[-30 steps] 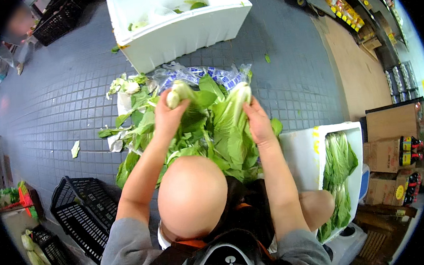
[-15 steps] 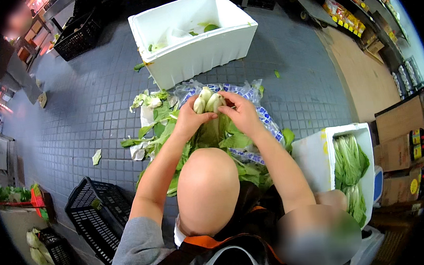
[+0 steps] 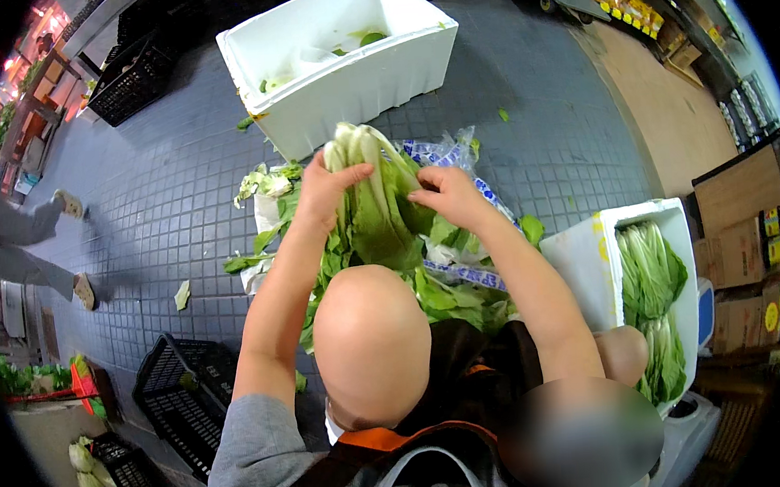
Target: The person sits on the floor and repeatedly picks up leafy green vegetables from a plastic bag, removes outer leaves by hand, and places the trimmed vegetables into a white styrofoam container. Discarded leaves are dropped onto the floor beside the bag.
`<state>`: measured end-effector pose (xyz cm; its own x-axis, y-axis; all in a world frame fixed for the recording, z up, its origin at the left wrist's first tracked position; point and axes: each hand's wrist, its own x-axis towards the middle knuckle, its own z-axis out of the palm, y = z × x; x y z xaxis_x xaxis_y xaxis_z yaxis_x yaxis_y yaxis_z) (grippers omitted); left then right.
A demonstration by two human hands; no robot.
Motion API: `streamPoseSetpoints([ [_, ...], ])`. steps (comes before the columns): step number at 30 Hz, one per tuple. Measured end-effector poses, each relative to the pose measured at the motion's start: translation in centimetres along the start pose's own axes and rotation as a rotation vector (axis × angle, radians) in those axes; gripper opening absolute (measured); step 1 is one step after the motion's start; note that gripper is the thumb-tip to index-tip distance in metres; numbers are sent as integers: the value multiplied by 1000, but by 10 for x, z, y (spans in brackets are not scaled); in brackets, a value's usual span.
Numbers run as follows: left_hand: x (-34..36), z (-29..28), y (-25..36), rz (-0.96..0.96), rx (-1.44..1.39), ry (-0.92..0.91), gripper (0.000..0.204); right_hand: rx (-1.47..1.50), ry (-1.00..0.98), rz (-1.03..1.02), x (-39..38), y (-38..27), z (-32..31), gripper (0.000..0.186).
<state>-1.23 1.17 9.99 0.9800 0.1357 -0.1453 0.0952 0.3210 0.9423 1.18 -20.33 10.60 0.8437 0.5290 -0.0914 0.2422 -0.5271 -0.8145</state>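
In front of my raised knee I hold a bunch of bok choy (image 3: pixel 375 200), its pale stem ends up and its broad green leaves hanging down. My left hand (image 3: pixel 331 192) is closed around the stems on their left side, with the thumb across the front. On the other side my right hand (image 3: pixel 448 195) pinches the edge of an outer leaf between thumb and fingers. Loose leaves (image 3: pixel 456 302) and a crumpled clear plastic bag with blue print (image 3: pixel 447 153) lie on the floor beneath, partly hidden by my arms and knee.
A white foam box (image 3: pixel 353 76) with a few leaf scraps stands ahead. To my right, another foam box (image 3: pixel 579 263) holds stacked greens. Black crates (image 3: pixel 185 399) stand at lower left. A person's legs (image 3: pixel 37 247) show at far left. Cartons (image 3: pixel 737 253) line the right side.
The bok choy has turned from stem ends pointing at me to standing upright. My right hand has moved right, from the stem ends to a leaf. At left, the person has stepped nearer.
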Motion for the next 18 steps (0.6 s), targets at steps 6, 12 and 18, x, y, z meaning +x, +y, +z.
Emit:
streamPoseSetpoints([
  [6, 15, -12, -1, 85, -49, 123, 41, -192, 34, 9, -36, 72, 15, 28],
  [12, 21, -3, -19, 16, 211, 38, 39, -13, -96, 100, -67, 121, 41, 35],
  [18, 15, 5, -66, -56, 279, -55, 40, 56, 278, -16, -52, 78, 66, 47],
])
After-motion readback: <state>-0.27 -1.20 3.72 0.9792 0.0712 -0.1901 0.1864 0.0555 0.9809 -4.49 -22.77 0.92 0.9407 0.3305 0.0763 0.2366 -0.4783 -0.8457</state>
